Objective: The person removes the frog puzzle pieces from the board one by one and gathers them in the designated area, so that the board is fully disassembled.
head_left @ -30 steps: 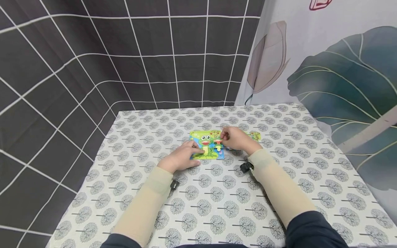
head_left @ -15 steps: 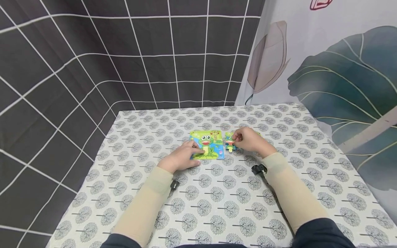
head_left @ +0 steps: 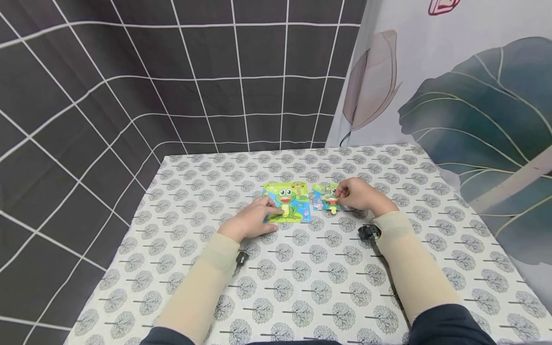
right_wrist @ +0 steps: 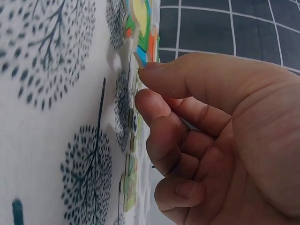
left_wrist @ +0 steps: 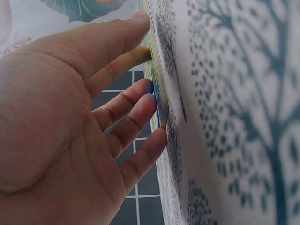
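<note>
A frog picture board (head_left: 302, 211) lies flat on the cloth in the head view. My left hand (head_left: 252, 218) rests its fingertips on the board's lower left part; its fingers (left_wrist: 133, 110) are extended along the surface in the left wrist view. To the right of the board, my right hand (head_left: 361, 196) pinches a jigsaw piece (head_left: 333, 206) showing the frog's mouth and belly between thumb and finger. That piece (right_wrist: 144, 21) is tilted off the cloth in the right wrist view. Other jigsaw pieces (head_left: 318, 195) lie under and beside it, some covered by the hand.
A white cloth with tree prints (head_left: 302, 282) covers the table. A dark gridded curtain (head_left: 215, 96) hangs at the back and left. On the right hangs a pale curtain (head_left: 379, 96) with large leaf prints.
My right hand has moved right, carrying the jigsaw piece from over the board's right edge to over the loose pieces. The left hand has stayed on the board.
</note>
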Motion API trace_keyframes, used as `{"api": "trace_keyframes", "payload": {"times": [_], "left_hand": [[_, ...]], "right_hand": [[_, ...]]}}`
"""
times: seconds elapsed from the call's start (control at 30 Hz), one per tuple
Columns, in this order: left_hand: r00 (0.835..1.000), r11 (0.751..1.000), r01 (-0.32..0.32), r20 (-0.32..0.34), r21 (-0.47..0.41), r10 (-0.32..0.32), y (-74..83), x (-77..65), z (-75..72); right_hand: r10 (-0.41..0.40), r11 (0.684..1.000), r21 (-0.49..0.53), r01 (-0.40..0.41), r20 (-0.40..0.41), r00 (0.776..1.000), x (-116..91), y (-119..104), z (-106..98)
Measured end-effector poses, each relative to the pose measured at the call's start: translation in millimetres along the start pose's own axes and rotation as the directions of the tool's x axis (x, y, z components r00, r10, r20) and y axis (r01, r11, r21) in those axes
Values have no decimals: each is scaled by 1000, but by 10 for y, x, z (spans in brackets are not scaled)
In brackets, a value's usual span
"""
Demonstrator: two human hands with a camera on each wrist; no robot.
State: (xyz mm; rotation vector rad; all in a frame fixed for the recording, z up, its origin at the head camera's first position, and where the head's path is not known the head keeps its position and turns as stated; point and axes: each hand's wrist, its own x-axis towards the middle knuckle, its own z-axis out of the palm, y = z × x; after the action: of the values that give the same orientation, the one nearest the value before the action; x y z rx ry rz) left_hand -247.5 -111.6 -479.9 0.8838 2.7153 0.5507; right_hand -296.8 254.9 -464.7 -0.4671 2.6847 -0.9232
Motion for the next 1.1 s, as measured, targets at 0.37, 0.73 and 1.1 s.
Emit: {"api": "trace_keyframes", "payload": {"times": [0.37, 0.73, 1.1], "left_hand": [[1000, 1000, 5, 7, -5, -4, 7, -14, -10], [1000, 1000, -4, 0, -9, 4, 9, -15, -13], [1000, 1000, 2, 4, -3, -2, 2, -9, -5]], "right_hand": [[32, 999, 16, -32, 25, 999, -18, 132, -37], [33, 999, 12, -33, 38, 999, -20, 216, -55], [70, 997, 15, -71, 41, 997, -36, 201, -64]]}}
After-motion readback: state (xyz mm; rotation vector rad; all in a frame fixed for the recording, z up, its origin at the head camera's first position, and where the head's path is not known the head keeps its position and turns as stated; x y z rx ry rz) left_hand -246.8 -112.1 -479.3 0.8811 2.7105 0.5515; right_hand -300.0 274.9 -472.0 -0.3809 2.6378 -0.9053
